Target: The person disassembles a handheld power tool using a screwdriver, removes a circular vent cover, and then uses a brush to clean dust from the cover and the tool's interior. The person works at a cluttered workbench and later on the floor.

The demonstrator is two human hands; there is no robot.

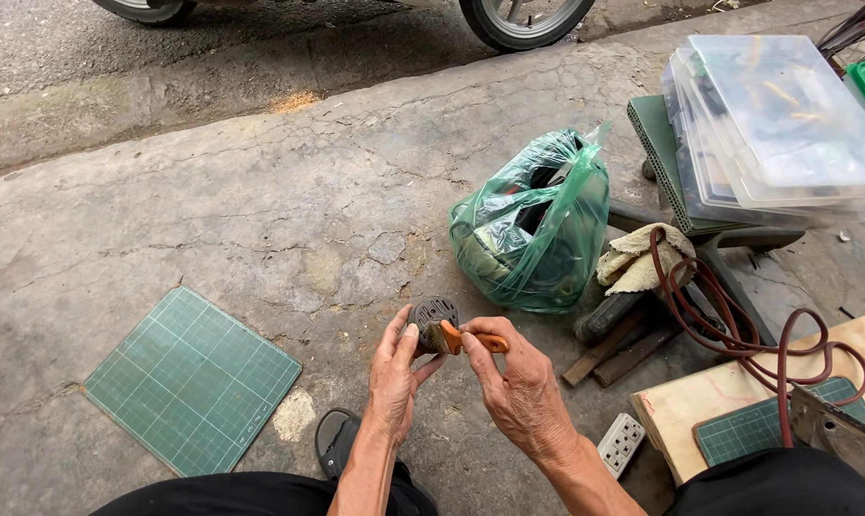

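Note:
My left hand [395,375] holds a small round dark grey part [432,313] with slots in its face, thumb and fingers around its lower edge. My right hand [515,382] grips a small brush with an orange handle [483,342]. The bristle end of the brush touches the round part. Both hands are held low over the cracked concrete ground [289,201], in front of my knees.
A green cutting mat [192,380] lies at the left. A green plastic bag [538,222] of dark items stands behind the hands. At right are clear plastic boxes [777,124], a cloth [641,260], a dark red cable [738,334], a white power strip [621,442] and a wooden board [729,392]. A wheel [523,19] stands at the top.

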